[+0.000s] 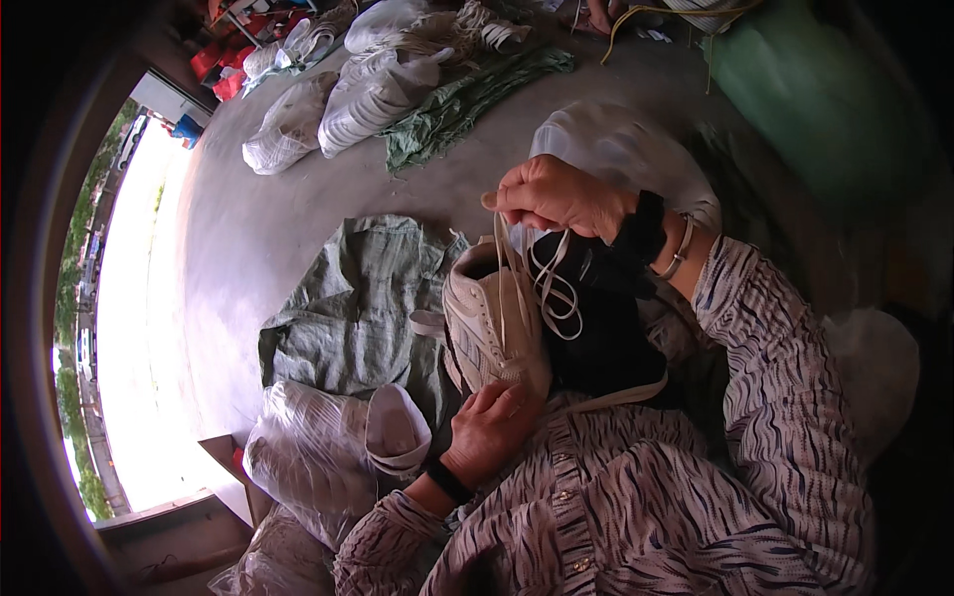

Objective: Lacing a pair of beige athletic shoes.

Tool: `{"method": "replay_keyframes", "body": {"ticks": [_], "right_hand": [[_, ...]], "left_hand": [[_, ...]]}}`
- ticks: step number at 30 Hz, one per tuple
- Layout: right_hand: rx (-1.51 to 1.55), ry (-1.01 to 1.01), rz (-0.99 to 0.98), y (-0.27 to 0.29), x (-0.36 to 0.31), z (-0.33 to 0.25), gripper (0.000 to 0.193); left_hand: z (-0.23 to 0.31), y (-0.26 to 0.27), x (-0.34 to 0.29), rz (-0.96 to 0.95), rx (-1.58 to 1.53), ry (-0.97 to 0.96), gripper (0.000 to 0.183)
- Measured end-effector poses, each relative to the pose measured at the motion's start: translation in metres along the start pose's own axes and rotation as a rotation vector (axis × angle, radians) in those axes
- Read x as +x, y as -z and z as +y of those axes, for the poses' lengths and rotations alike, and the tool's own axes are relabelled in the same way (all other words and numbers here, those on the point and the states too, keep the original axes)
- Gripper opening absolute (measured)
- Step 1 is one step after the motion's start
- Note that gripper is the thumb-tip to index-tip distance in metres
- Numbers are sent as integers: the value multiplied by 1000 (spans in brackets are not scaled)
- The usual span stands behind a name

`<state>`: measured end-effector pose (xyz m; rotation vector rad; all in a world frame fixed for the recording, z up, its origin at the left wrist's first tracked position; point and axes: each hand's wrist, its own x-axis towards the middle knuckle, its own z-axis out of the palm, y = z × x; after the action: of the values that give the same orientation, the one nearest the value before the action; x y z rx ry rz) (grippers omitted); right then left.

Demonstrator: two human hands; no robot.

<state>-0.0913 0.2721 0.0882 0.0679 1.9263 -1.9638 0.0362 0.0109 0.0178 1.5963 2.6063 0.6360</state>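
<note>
A beige and white lace-up sneaker [492, 333] rests on my lap, its toe toward me and its opening facing away. My left hand [494, 422] is closed over the toe end. Above the shoe's far end, my right hand [561, 196] pinches a pale shoelace [505, 283] between thumb and fingers and holds it taut upward from the eyelets. More lace hangs in loose loops [566, 298] below the right hand, over dark cloth [601, 348]. The shoe's sole is mostly hidden.
A grey-green woven sheet [363, 288] lies on the floor ahead. Plastic-wrapped goods [303, 432] and a pale rolled piece [397, 429] sit at my left. Wrapped bundles [373, 99] lie farther off; a large green sack [825, 109] stands far right. Another person's hand [599, 15] shows at the top.
</note>
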Motion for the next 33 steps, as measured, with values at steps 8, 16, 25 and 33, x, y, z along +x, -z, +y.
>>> {"method": "replay_keyframes", "body": {"ticks": [8,16,25,33], "right_hand": [[-172,302,-9,-38,-13,-30,28],[-535,441,-316,-33,-58,-81,21],[-1130,971,-251,-54,-75,-74,23],[-1262,932,-356,-59,-91,-81,23]], "left_hand": [[4,7,5,-73,14,44,30],[-24,18,20,342,-783,687,16],[-47,9,52,256,-381,83,10],[-42,-13,34,343,-164,118,8]]}}
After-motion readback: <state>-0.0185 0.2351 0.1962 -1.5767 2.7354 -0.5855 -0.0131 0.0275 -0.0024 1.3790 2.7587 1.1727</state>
